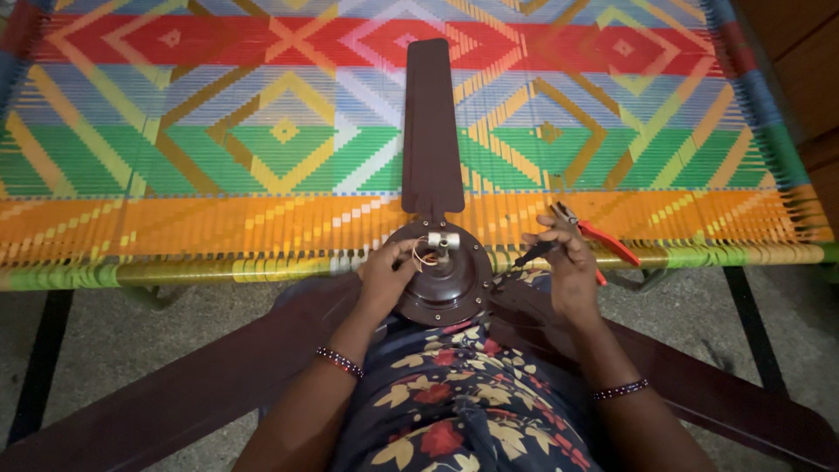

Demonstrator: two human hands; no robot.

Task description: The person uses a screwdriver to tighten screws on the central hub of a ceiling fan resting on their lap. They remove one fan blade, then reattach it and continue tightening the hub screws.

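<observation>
**Ceiling fan rests on a lap beside a woven cot**

A dark brown three-bladed metal ceiling fan (441,280) lies across the lap of a seated person in a dark floral-print garment (454,411), its round motor hub facing up and its short silver shaft (443,241) pointing toward the camera. One blade (431,131) runs straight away from the person, its long axis laid up over the cot; the other two slant down and outward toward the lower left and lower right corners. The left hand (384,275) rests on the hub, fingers curled at the thin orange wires (426,257) beside the shaft. The right hand (568,267) is closed in a grip around red-handled pliers (599,240), whose handles jut to the right, with a thin black wire (535,253) at the fingertips. Beaded bracelets circle both wrists. Ahead stretches a cot of brightly coloured woven straps (218,131) patterned in red, green, blue and orange diamonds. Below is a grey speckled stone floor (105,341).
</observation>
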